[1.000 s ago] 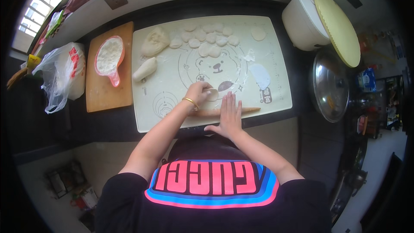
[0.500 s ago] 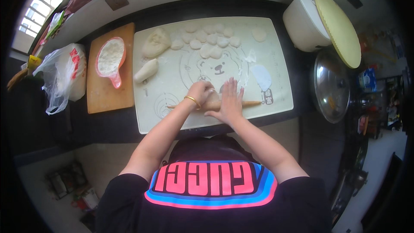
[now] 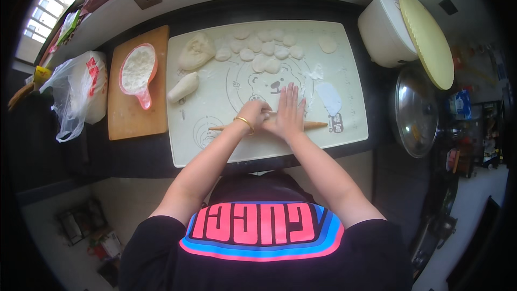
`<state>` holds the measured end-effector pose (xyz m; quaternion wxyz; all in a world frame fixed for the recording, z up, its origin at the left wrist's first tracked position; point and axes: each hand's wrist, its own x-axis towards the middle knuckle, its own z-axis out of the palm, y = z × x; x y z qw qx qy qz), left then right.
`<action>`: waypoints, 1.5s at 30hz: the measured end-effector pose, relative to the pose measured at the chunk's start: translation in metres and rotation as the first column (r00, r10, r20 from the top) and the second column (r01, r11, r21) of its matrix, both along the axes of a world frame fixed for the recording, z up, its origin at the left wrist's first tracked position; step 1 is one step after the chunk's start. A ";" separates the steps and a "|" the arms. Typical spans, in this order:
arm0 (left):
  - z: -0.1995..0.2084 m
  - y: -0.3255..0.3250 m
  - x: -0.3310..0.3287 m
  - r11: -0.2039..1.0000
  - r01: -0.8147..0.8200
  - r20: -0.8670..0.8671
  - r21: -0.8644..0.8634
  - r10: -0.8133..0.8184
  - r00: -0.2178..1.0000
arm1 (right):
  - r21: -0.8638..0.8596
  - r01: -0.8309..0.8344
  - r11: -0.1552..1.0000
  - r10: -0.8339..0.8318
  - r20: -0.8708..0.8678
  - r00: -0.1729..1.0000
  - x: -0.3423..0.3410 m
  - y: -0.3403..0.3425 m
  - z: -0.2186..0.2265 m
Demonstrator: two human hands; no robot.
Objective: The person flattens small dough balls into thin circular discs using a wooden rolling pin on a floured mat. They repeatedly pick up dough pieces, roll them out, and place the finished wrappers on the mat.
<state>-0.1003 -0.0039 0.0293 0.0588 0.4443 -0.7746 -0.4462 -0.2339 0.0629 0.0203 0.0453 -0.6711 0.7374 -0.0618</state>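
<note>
A wooden rolling pin point(image 3: 315, 125) lies crosswise near the front of the pale mat point(image 3: 344, 113), its tapered ends showing on both sides of my hands. My right hand point(image 3: 290, 116) presses flat over its middle, fingers stretched out and pointing away. Close beside it, my left hand point(image 3: 254, 115), with a gold bangle at the wrist, has its fingers curled into a pinch on a dough wrapper point(image 3: 271, 115), mostly hidden by both hands. Farther back lie several small dough discs point(image 3: 267, 48), a large dough lump point(image 3: 195, 52) and a dough log point(image 3: 183, 87).
On the left, a wooden board point(image 3: 119, 121) bears a pink scoop of flour point(image 3: 138, 68), beside a plastic bag point(image 3: 81, 94). A white scraper point(image 3: 329, 98) and a thin dough round point(image 3: 327, 43) lie at the mat's right. Beyond stand a white container point(image 3: 385, 29) and a glass lid point(image 3: 414, 110).
My right hand has slid forward over the rolling pin, and the pin has rolled slightly away from me. My left hand stays at the wrapper, which is now more covered.
</note>
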 end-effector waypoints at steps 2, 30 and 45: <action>0.000 -0.007 0.000 0.999 0.053 0.031 0.010 -0.053 0.998 | 0.012 -0.034 0.999 0.032 0.118 0.992 -0.003 -0.006 0.003; 0.006 -0.005 0.001 0.980 0.183 -0.085 -0.078 -0.190 0.978 | 0.173 -0.011 0.985 -0.003 0.081 0.997 0.003 0.022 0.031; 0.006 0.006 0.001 0.988 0.105 -0.014 -0.115 -0.107 0.994 | 0.055 -0.009 0.998 0.006 0.059 0.998 0.007 0.035 0.013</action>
